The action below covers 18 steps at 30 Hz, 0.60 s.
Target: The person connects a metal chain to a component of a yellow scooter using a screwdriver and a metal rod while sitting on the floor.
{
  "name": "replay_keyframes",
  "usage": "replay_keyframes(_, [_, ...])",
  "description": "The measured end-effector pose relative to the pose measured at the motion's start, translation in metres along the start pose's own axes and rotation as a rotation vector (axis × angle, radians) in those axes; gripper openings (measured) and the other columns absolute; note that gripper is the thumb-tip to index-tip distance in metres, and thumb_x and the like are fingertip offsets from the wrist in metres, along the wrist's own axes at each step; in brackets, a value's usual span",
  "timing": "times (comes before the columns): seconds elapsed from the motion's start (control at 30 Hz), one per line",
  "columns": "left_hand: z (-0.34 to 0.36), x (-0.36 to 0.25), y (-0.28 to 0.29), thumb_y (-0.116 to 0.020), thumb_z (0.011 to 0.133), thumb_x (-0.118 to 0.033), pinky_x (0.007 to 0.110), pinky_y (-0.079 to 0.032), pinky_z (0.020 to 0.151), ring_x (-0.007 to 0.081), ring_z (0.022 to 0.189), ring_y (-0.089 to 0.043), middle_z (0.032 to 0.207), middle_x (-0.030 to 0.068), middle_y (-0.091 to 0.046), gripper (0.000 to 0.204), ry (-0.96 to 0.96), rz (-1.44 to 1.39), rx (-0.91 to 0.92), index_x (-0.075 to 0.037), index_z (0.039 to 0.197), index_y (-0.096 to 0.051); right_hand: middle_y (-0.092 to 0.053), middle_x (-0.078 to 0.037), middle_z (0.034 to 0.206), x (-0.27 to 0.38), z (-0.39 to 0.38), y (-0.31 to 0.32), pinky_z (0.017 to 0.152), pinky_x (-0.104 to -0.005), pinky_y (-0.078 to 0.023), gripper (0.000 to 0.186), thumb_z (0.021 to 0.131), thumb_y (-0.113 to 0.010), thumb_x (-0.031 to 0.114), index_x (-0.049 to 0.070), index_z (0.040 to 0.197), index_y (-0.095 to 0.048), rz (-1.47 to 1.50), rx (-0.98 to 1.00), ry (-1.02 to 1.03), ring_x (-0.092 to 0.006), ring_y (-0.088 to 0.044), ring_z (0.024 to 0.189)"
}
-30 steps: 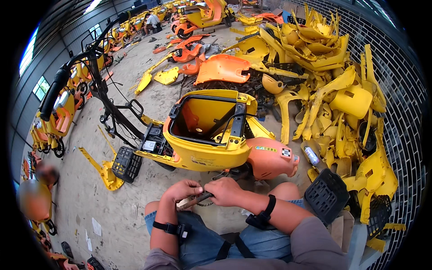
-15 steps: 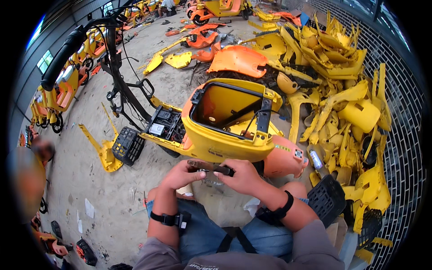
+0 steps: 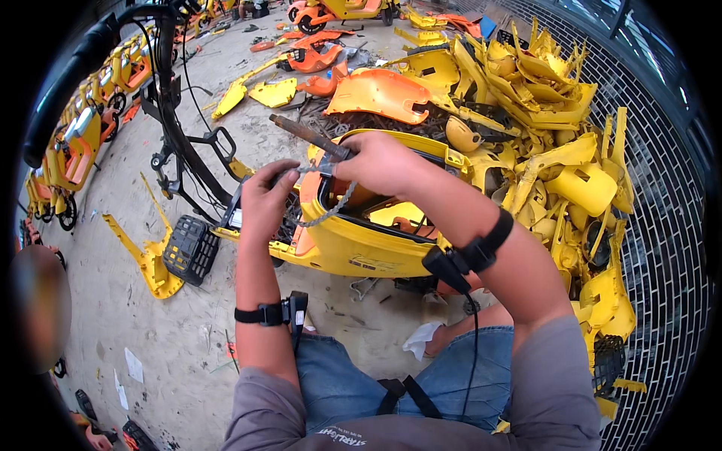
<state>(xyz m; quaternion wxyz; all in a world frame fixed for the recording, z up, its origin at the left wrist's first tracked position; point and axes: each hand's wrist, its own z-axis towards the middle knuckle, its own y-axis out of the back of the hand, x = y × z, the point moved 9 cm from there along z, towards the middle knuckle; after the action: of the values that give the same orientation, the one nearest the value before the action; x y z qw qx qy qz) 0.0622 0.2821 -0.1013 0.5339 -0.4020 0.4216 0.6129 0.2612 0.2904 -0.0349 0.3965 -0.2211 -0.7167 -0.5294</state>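
Observation:
My right hand (image 3: 380,161) is closed round a rusty, bar-shaped metal tool (image 3: 304,135), its bare end pointing up and left. A grey chain (image 3: 335,210) hangs in a loop below the tool and runs toward my left hand (image 3: 267,195). My left fingers are pinched together at the chain's other side. Both hands are raised over the partly stripped yellow scooter body (image 3: 376,259), in front of its open storage bin. My right hand and forearm hide part of the bin. The scooter's black handlebar column (image 3: 177,128) stands to the left.
Yellow plastic panels (image 3: 541,98) are heaped along the brick wall at right. An orange panel (image 3: 380,94) lies beyond the scooter. A black crate-like basket (image 3: 190,248) and a yellow bracket (image 3: 154,267) lie on the floor at left. Further left stands a row of scooters (image 3: 86,143).
Both hands have moved from above my lap up and forward over the scooter body. The tool now points up and left, and its chain hangs in view. The view has shifted slightly right.

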Motion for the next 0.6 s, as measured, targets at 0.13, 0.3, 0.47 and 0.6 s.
replay_keyframes(0.13, [0.026, 0.038, -0.007, -0.07, 0.094, -0.012, 0.026, -0.049, 0.081, 0.01, 0.091, -0.061, 0.101, 0.0045, -0.071, 0.022, -0.053, 0.057, -0.048, 0.001, 0.111, -0.071, -0.06, -0.003, 0.074, -0.029, 0.042, -0.009, 0.062, -0.031, -0.045, 0.03, 0.082, -0.073, 0.022, 0.0, 0.103, -0.072, -0.052, -0.027, 0.022, -0.0126, -0.053, 0.066])
replay_keyframes(0.3, [0.039, 0.06, -0.018, -0.07, 0.094, -0.015, 0.027, -0.049, 0.078, 0.0101, 0.085, -0.06, 0.095, 0.0041, -0.072, 0.021, 0.039, 0.117, -0.035, -0.001, 0.11, -0.072, -0.061, -0.005, 0.076, -0.059, 0.06, -0.013, 0.064, -0.0322, -0.045, 0.03, 0.084, -0.075, 0.023, 0.0, 0.103, -0.072, -0.053, -0.066, 0.06, -0.0154, -0.054, 0.067])
replay_keyframes(0.47, [0.047, 0.075, -0.021, -0.071, 0.094, -0.018, 0.027, -0.05, 0.077, 0.01, 0.085, -0.06, 0.095, 0.0042, -0.072, 0.025, 0.11, 0.093, 0.001, -0.002, 0.113, -0.073, -0.064, -0.015, 0.077, -0.064, 0.07, -0.012, 0.071, -0.0376, -0.049, 0.029, 0.083, -0.075, 0.023, -0.002, 0.099, -0.071, -0.095, -0.175, 0.051, -0.0254, -0.06, 0.07])
replay_keyframes(0.6, [0.047, 0.073, -0.022, -0.073, 0.093, -0.018, 0.029, -0.051, 0.08, 0.0133, 0.089, -0.064, 0.101, 0.0088, -0.072, 0.026, -0.013, 0.138, 0.046, 0.0, 0.111, -0.073, -0.057, -0.001, 0.074, -0.072, 0.066, -0.017, 0.063, -0.0293, -0.044, 0.028, 0.089, -0.074, 0.024, 0.0, 0.102, -0.071, -0.12, -0.127, 0.069, -0.0108, -0.051, 0.068])
